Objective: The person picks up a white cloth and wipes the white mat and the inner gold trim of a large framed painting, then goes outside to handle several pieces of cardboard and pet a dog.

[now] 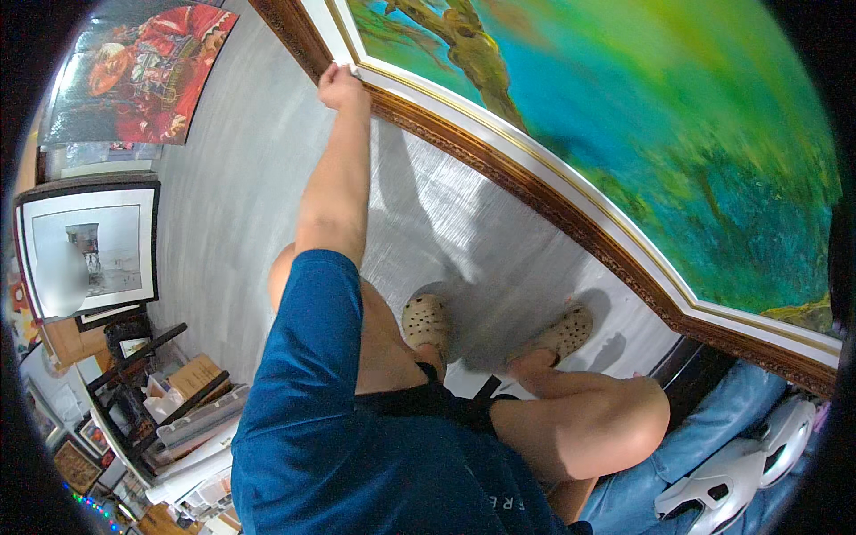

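A large framed painting (624,143) in greens and blues, with a brown tree trunk, fills the upper right. Around it runs an ornate brown wooden picture frame (526,183) with a white inner border and gold trim. At the frame's left corner my left hand (342,87) is closed on the edge, its fingers curled against the wood and border. The left arm stretches out straight in a blue sleeve. My right hand does not show.
Beige clogs (426,323) are on my feet on the grey floor (232,169). A red figure picture (147,76) and a black-framed picture (125,227) stand left. Boxes and a dark rack (134,366) sit lower left. White moulded gear (727,481) rests on a blue seat (642,464), lower right.
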Demonstrator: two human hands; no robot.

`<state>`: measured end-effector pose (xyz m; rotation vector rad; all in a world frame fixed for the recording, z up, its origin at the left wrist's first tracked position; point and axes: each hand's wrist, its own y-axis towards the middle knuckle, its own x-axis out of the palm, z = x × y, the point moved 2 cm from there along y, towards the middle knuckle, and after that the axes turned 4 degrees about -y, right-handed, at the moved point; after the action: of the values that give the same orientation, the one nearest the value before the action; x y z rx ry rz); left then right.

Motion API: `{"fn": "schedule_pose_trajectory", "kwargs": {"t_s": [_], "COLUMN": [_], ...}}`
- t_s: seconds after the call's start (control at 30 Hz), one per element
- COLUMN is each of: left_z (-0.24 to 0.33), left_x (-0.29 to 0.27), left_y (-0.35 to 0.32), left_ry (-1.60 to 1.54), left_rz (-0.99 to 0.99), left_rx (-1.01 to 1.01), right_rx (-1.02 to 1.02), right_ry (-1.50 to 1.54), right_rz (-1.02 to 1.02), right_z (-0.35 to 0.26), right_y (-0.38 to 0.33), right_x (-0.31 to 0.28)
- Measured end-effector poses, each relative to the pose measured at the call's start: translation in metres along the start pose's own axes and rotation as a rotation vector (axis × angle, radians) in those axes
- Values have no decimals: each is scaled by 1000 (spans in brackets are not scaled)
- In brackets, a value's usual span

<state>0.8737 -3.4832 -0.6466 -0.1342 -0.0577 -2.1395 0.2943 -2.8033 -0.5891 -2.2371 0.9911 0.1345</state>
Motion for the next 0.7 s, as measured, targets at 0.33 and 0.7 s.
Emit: {"fn": "schedule_pose_trajectory", "kwargs": {"t_s": [0.33,0.7], "left_z": [13,21], "left_x": [-7,-43], "left_y": [-129,-424], "left_ry": [117,-6], "left_rz": [-78,-345], "left_rx": [13,-343], "right_rx": [55,-115], "right_ry": [-21,170], "right_rz": [-47,40], "right_z": [27,43], "right_y": [12,-37], "right_x": [-23,-19]}}
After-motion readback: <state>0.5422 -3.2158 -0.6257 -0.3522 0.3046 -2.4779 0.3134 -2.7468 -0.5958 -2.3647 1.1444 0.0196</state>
